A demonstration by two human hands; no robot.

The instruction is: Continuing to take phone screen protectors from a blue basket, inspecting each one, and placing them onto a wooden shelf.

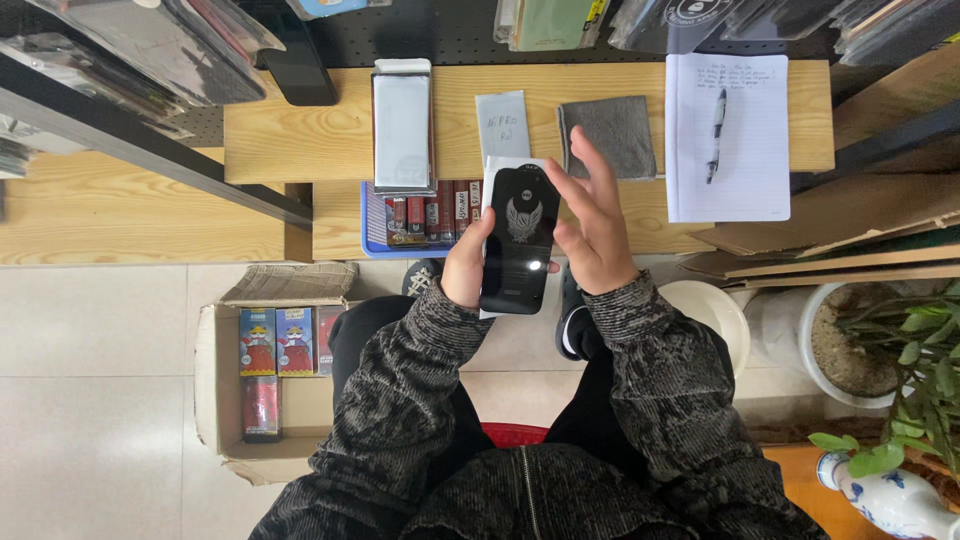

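At frame centre, the left hand (466, 268) is gripping a glossy black rectangular screen protector (520, 240); the right hand (592, 225) is touching it, fingers spread. At lower left, an open cardboard box (212, 400) is holding colourful packets (275, 342), partly hidden.

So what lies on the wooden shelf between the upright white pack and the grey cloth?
In the head view, a small white slip with handwriting lies flat on the wooden shelf between the white pack and grey cloth.

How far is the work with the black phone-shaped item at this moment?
Seemingly done: a white sleeve and a grey cloth lie on the wooden desk. In hand: the left hand holds the black glossy panel, and the right hand touches its edge. What is left cannot be seen.
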